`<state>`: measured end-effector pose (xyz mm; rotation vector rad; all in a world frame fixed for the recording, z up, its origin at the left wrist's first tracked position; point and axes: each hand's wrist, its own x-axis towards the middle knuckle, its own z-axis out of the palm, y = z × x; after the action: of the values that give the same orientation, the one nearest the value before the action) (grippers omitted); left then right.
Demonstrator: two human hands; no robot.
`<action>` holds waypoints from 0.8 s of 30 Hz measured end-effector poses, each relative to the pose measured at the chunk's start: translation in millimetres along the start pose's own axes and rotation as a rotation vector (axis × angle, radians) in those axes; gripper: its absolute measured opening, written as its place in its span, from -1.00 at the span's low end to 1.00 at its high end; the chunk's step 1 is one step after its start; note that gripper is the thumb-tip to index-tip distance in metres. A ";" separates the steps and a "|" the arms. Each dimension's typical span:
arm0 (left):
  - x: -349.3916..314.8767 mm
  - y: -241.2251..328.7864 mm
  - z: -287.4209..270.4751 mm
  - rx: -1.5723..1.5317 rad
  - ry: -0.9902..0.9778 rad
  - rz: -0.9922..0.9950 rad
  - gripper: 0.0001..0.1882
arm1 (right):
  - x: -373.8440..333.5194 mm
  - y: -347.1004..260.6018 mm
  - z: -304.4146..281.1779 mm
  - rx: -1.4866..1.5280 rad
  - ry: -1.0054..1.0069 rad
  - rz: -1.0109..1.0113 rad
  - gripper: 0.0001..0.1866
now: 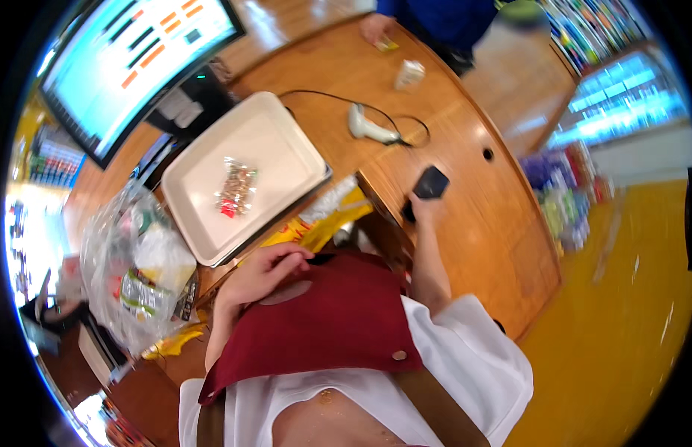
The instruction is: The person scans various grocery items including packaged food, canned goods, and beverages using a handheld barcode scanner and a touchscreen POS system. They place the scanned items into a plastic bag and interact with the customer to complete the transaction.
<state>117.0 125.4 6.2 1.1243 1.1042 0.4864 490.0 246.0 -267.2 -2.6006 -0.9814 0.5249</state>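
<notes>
My right hand (426, 212) is closed round a dark, flat-topped handheld device (431, 183) over the wooden counter; its exact kind I cannot make out. In front of my dark red apron (316, 320), my left hand (264, 274) rests with loosely stretched fingers and nothing in them. Beyond it is a shallow white tray (275, 134), with a clear packet of brown pieces (237, 186) lying inside, red at one end. A white handheld scanner (370, 127) lies on the counter, its black cable looping beside it.
Across the counter (480, 246) stands a person in blue, whose hand (377, 28) touches a small yellow item. A small white package (409, 74) is near them. At left are a monitor (130, 67) and a full clear plastic bag (137, 261). Yellow bags (324, 223) sit below the tray.
</notes>
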 end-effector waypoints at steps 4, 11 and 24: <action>17.4 13.1 12.8 0.035 0.029 0.128 -0.73 | 3.9 -14.6 -43.8 1.004 -0.568 0.128 -0.63; 33.7 16.0 17.5 -0.483 0.179 0.217 -0.55 | -79.0 -156.5 -139.3 1.099 -0.887 -0.367 -0.40; -26.3 42.3 -22.3 -0.855 0.348 0.700 -0.31 | -264.3 -275.9 -150.5 1.034 -1.246 -0.995 -0.43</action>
<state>94.6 132.2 55.5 0.6251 0.6212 1.5798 215.7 240.5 38.4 -0.5481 -1.4964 1.7202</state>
